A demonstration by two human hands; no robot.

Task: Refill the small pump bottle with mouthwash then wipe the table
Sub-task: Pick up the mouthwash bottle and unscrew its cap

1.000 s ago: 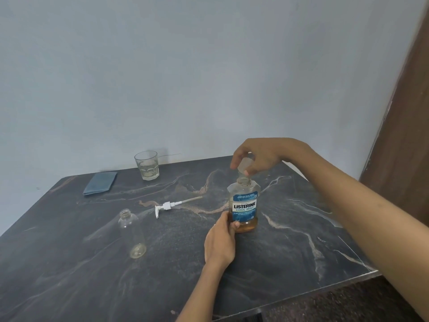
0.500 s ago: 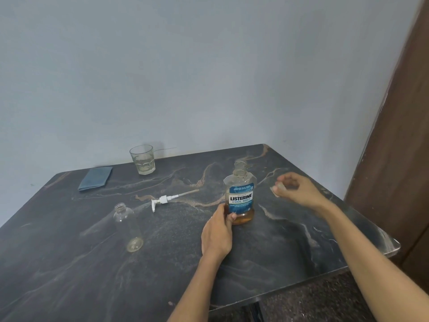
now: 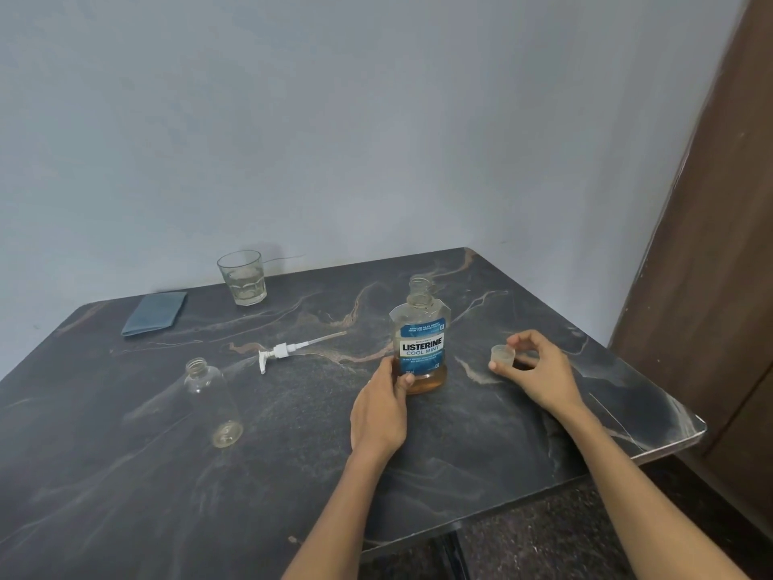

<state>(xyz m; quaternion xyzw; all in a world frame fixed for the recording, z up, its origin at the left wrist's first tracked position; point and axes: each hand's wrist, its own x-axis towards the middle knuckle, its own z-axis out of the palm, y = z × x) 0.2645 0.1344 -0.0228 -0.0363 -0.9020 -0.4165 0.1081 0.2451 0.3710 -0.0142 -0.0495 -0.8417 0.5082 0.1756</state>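
The mouthwash bottle stands uncapped in the middle of the dark marble table, with a little amber liquid at its bottom. My left hand grips its lower left side. My right hand pinches the bottle's clear cap low over the table, to the right of the bottle. The small clear pump bottle stands open at the left. Its white pump head with the tube lies on the table between the two bottles.
A folded blue cloth lies at the back left. A drinking glass with some liquid stands near the wall. The table's right edge and corner are close to my right hand, with a brown door beyond.
My right hand lifted the cap off the mouthwash bottle and carried it right and down toward the table. My left hand kept its hold on the bottle.
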